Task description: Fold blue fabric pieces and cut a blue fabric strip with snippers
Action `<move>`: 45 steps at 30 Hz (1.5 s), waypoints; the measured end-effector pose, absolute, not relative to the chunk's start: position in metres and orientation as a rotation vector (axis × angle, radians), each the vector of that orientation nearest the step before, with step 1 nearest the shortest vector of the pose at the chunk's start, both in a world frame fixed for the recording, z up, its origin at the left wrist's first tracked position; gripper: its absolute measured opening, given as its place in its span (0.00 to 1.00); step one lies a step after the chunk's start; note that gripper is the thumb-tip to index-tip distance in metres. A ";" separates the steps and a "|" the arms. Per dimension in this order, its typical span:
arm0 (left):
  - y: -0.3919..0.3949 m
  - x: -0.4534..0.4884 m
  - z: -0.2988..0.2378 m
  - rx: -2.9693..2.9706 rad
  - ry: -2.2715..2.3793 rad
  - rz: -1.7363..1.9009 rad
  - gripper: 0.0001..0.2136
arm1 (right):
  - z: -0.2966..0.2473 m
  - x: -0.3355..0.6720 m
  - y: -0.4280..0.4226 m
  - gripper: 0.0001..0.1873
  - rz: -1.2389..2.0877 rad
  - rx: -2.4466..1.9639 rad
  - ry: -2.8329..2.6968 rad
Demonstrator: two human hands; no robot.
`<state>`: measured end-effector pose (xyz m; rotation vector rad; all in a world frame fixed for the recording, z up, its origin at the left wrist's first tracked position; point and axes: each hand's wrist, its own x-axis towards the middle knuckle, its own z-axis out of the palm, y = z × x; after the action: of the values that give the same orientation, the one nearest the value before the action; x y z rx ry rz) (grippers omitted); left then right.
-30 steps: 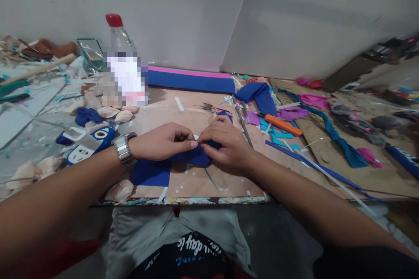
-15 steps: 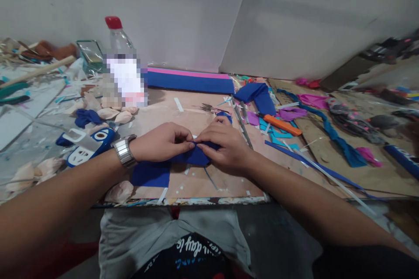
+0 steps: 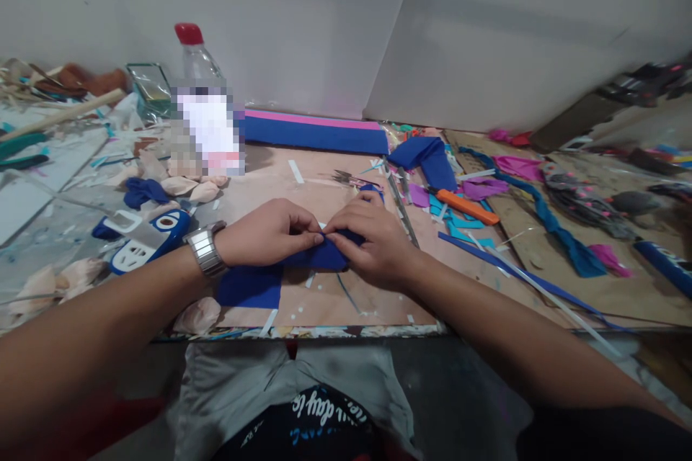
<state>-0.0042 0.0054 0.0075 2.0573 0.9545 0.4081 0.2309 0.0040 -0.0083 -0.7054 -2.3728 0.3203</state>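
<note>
Between my hands is a strip of dark blue crepe paper or cloth (image 3: 321,256), held over the pinkish work board. My left hand (image 3: 273,233), with a metal watch at the wrist, pinches its upper edge between thumb and forefinger. Right beside it, my right hand (image 3: 370,236) grips the same strip, fingers curled over it and thumb in front. The two thumb tips almost touch. A flat square part of blue material (image 3: 249,287) lies under my left wrist; whether it joins the held strip is hidden. Thread snips (image 3: 349,178) rest just beyond my hands.
Behind lies a blue and pink roll (image 3: 313,133), near a red-capped bottle (image 3: 189,34) and a lit, blurred phone (image 3: 210,126). To the right are an orange utility knife (image 3: 468,207) and coloured scraps. A blue-white power socket (image 3: 148,241) and pale petal-like pieces (image 3: 202,192) sit left.
Both hands stay in nearly the same place, still pinching the blue strip. Its front flap has shifted slightly upward between the thumbs, and the view has moved a little.
</note>
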 end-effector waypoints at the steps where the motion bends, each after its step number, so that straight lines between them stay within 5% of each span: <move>1: 0.005 -0.004 0.007 2.070 0.958 0.424 0.15 | -0.009 0.231 0.004 0.05 0.321 -0.723 -2.373; 45: -0.002 0.000 -0.002 2.627 1.125 0.533 0.13 | -0.011 0.231 0.007 0.03 0.332 -0.873 -2.383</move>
<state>0.0002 -0.0017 -0.0018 2.6270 1.1246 0.5335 0.2307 0.0068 -0.0110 -0.8727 -2.3827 0.3324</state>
